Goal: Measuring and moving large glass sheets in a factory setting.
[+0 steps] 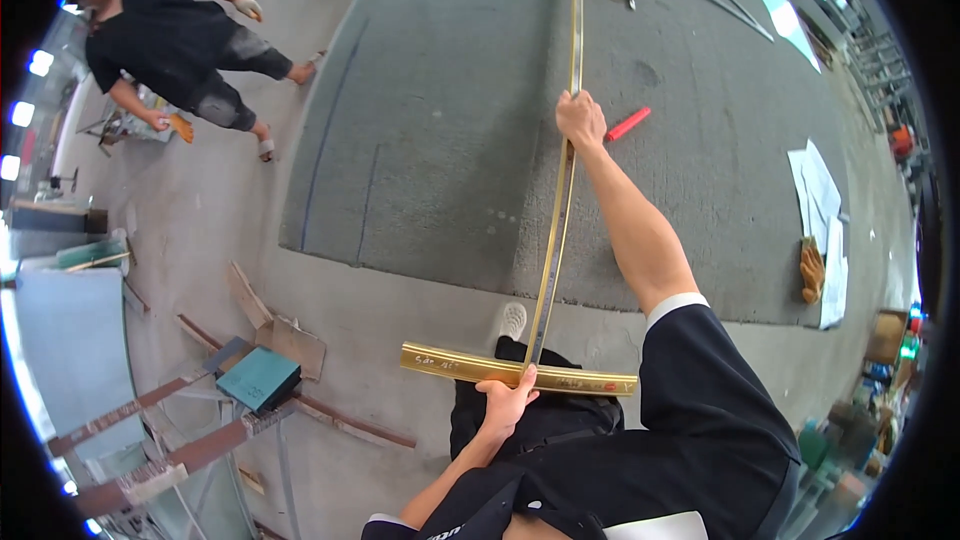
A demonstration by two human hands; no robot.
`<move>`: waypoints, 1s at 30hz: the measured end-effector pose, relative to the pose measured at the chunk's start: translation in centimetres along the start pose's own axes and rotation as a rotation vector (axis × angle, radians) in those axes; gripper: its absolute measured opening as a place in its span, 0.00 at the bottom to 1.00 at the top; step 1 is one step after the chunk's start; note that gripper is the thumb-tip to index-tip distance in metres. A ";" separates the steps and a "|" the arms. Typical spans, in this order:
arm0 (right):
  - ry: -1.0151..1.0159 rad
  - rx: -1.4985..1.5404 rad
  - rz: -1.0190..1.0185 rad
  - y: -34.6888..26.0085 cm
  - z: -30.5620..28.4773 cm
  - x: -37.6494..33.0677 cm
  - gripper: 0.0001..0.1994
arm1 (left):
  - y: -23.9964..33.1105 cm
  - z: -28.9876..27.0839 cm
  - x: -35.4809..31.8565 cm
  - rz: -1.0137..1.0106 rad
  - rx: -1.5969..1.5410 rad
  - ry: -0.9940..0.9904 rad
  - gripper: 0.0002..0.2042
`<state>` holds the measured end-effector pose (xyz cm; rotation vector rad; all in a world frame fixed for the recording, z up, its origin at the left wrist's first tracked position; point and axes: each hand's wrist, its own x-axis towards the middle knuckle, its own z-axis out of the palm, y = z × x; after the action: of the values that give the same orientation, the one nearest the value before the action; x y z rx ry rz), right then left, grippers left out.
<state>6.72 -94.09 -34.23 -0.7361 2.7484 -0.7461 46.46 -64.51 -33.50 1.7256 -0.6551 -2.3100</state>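
Holding 1 gold T-shaped rule (556, 230): right hand (580, 118), upper centre of frame, fingers clenched round blade (562, 190); left hand (508, 405), lower centre, fingers grasping crossbar (575, 379).

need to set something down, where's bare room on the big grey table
Left of the gold T-square, the grey table is bare except for blue lines. Another patch lies between the red stick and the white sheets. Crowded: the far right, with metal rods and a shiny strip.
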 end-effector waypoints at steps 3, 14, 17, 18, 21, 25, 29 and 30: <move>-0.027 0.079 0.003 1.0 -1.5 0.1 0.25 | 0.2 0.7 -1.9 0.028 0.003 -0.004 0.28; 0.151 0.621 -0.290 0.3 -23.5 -9.2 0.22 | 0.3 -10.8 -17.4 0.069 1.235 0.189 0.34; 0.136 0.645 -0.379 4.9 -27.8 -14.1 0.19 | 3.0 -5.3 -22.2 0.233 1.085 0.307 0.28; 0.131 0.674 -0.409 6.3 -29.3 -16.0 0.17 | 2.8 -3.4 -22.7 0.441 1.061 0.229 0.25; 0.144 0.710 -0.472 12.0 -34.0 -23.1 0.14 | 1.3 3.5 -24.7 0.794 0.954 0.065 0.20; 0.154 0.633 -0.491 22.1 -37.1 -28.0 0.10 | -0.2 13.1 -24.4 1.091 0.806 -0.122 0.19; 0.138 0.495 -0.477 33.7 -37.3 -32.0 0.12 | -3.0 24.5 -23.6 1.277 0.850 -0.224 0.21; 0.088 0.444 -0.475 36.5 -37.1 -32.9 0.14 | -4.0 27.8 -23.2 1.314 0.859 -0.249 0.22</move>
<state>8.28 -34.32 -19.52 -1.2788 2.3496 -1.4482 27.84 -45.11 -8.94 0.6065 -2.1719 -1.2642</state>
